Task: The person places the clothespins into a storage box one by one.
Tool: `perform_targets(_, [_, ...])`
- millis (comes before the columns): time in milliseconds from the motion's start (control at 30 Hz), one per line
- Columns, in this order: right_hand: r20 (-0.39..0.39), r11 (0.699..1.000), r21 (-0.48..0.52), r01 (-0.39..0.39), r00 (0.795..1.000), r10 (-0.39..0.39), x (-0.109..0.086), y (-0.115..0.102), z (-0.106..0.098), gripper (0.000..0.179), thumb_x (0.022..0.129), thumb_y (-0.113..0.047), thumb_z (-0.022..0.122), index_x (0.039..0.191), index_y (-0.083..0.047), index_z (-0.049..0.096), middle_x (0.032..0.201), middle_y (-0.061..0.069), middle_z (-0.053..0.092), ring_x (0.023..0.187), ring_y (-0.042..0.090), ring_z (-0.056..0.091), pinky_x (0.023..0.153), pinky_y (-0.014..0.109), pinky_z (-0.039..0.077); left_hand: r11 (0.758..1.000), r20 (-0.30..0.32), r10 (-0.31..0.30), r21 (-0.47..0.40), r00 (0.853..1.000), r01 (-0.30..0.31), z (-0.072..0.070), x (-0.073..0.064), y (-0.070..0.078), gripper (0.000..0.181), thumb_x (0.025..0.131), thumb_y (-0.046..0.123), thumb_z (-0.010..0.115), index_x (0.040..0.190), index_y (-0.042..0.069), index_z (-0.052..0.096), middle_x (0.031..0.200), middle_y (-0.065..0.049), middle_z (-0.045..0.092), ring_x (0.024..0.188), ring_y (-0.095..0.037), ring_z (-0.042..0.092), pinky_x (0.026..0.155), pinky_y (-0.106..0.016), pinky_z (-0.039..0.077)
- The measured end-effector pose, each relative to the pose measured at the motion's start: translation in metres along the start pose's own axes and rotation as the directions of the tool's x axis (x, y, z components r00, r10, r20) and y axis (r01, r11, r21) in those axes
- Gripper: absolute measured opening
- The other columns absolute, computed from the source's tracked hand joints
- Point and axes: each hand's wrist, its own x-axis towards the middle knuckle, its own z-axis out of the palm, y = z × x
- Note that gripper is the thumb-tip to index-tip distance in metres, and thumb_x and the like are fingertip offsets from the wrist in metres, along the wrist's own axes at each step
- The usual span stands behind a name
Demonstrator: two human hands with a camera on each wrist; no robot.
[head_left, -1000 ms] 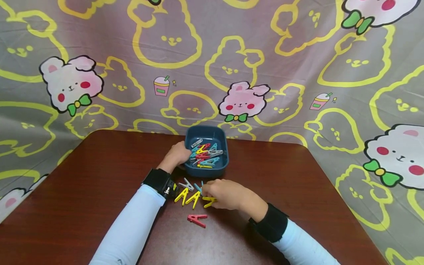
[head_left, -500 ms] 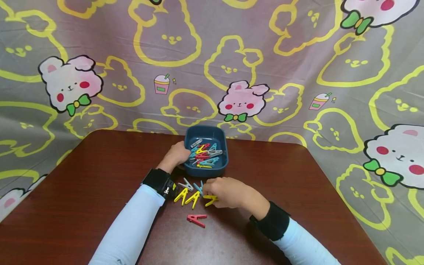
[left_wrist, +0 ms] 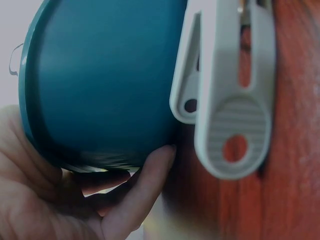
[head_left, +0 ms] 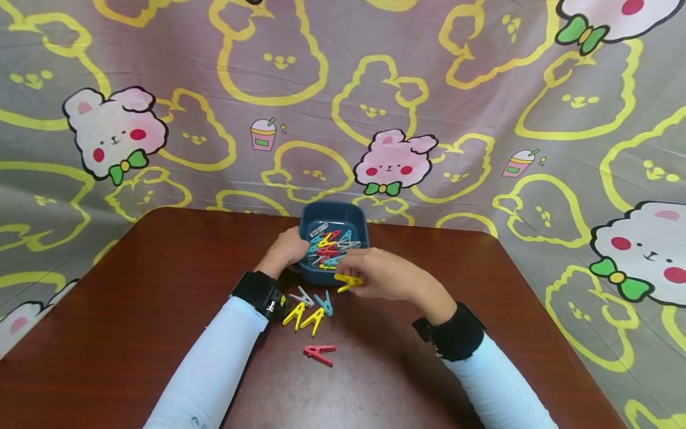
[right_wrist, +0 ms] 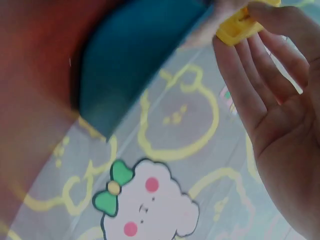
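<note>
A dark blue plastic bin (head_left: 316,276) stands on the table, several red, blue, yellow and grey clothespins (head_left: 328,244) lying inside. My left hand (head_left: 286,247) grips its left wall; the left wrist view has the fingers (left_wrist: 135,200) against the bin's side. Just over the bin's front right corner, my right hand (head_left: 386,274) pinches a yellow clothespin (head_left: 346,281) between thumb and fingertips. In front of the bin lie a grey clothespin (head_left: 305,300), a blue one, two yellow clothespins (head_left: 295,316) and, closer to me, a red clothespin (head_left: 318,354).
The brown wooden table (head_left: 171,280) stretches out on both sides of the bin. Behind its far edge hangs a grey patterned cloth (head_left: 321,119) with cartoon rabbits. The grey clothespin lies close to my left wrist.
My right hand has lifted the yellow clothespin from the group on the table and carried it forward to the bin's front edge. The left hand and the bin have stayed in place.
</note>
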Motion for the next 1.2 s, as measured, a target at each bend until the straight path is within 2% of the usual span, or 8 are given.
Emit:
perform_targets(133, [-0.081, 0.997, -0.057, -0.047, 0.996, 0.042, 0.016, 0.018, -0.017, 0.039, 0.092, -0.012, 0.087, 0.128, -0.011, 0.074, 0.123, 0.005, 0.075, 0.108, 0.021, 0.070, 0.094, 0.034, 0.066, 1.000, 0.018, -0.002, -0.015, 1.000, 0.002, -0.001, -0.002, 0.000, 0.046, 0.107, 0.012, 0.052, 0.151, 0.000, 0.048, 0.126, -0.027, 0.066, 0.094, -0.034, 0.076, 0.065, -0.043, 0.069])
perform_targets(333, [-0.090, 0.977, -0.164, -0.138, 0.988, 0.125, 0.041, 0.047, -0.025, 0.036, 0.096, -0.013, 0.083, 0.131, -0.012, 0.074, 0.125, 0.008, 0.073, 0.114, 0.026, 0.070, 0.098, 0.040, 0.066, 1.000, 0.028, -0.011, -0.016, 1.000, 0.011, 0.000, -0.002, 0.001, 0.047, 0.107, 0.011, 0.051, 0.152, -0.001, 0.047, 0.128, -0.028, 0.065, 0.096, -0.035, 0.076, 0.065, -0.044, 0.069])
perform_targets(500, [-0.024, 0.943, -0.278, -0.182, 0.983, 0.182, 0.058, 0.059, -0.024, 0.037, 0.096, -0.012, 0.083, 0.132, -0.014, 0.075, 0.129, 0.010, 0.073, 0.118, 0.028, 0.070, 0.100, 0.043, 0.065, 1.000, 0.030, -0.005, -0.021, 1.000, 0.005, -0.001, -0.001, 0.000, 0.047, 0.108, 0.012, 0.051, 0.153, 0.000, 0.046, 0.130, -0.028, 0.064, 0.098, -0.037, 0.076, 0.065, -0.045, 0.069])
perform_targets(733, [0.083, 0.893, -0.424, -0.151, 0.975, 0.204, 0.074, 0.064, -0.018, 0.037, 0.096, -0.009, 0.081, 0.132, -0.015, 0.078, 0.129, 0.010, 0.076, 0.115, 0.029, 0.073, 0.103, 0.045, 0.064, 1.000, 0.022, -0.003, -0.012, 1.000, 0.003, -0.002, 0.001, 0.001, 0.046, 0.107, 0.012, 0.051, 0.151, -0.001, 0.047, 0.129, -0.027, 0.063, 0.099, -0.036, 0.074, 0.063, -0.044, 0.068])
perform_targets(833, [0.130, 0.894, -0.426, -0.134, 0.970, 0.207, 0.078, 0.066, -0.015, 0.033, 0.098, -0.007, 0.078, 0.131, -0.014, 0.079, 0.130, 0.009, 0.077, 0.115, 0.029, 0.073, 0.104, 0.046, 0.064, 1.000, 0.022, -0.007, -0.002, 1.000, 0.007, -0.003, 0.001, 0.001, 0.047, 0.107, 0.012, 0.051, 0.152, -0.001, 0.046, 0.130, -0.027, 0.063, 0.099, -0.036, 0.074, 0.063, -0.043, 0.068])
perform_targets(1033, [0.225, 0.910, -0.410, -0.057, 0.961, 0.162, 0.083, 0.067, -0.012, 0.029, 0.101, -0.003, 0.073, 0.128, -0.012, 0.080, 0.133, 0.009, 0.077, 0.122, 0.027, 0.072, 0.109, 0.046, 0.062, 1.000, 0.016, -0.023, 0.019, 1.000, 0.023, -0.002, 0.001, 0.002, 0.046, 0.107, 0.012, 0.052, 0.150, -0.001, 0.047, 0.129, -0.026, 0.064, 0.098, -0.035, 0.074, 0.062, -0.043, 0.068])
perform_targets(1200, [0.255, 0.916, -0.388, -0.102, 0.943, 0.213, 0.086, 0.066, -0.010, 0.028, 0.102, -0.004, 0.072, 0.127, -0.013, 0.079, 0.130, 0.008, 0.077, 0.118, 0.027, 0.070, 0.107, 0.046, 0.062, 1.000, 0.016, -0.025, 0.019, 1.000, 0.025, -0.002, 0.002, 0.001, 0.046, 0.107, 0.012, 0.052, 0.151, 0.000, 0.047, 0.129, -0.026, 0.063, 0.098, -0.036, 0.074, 0.063, -0.043, 0.068])
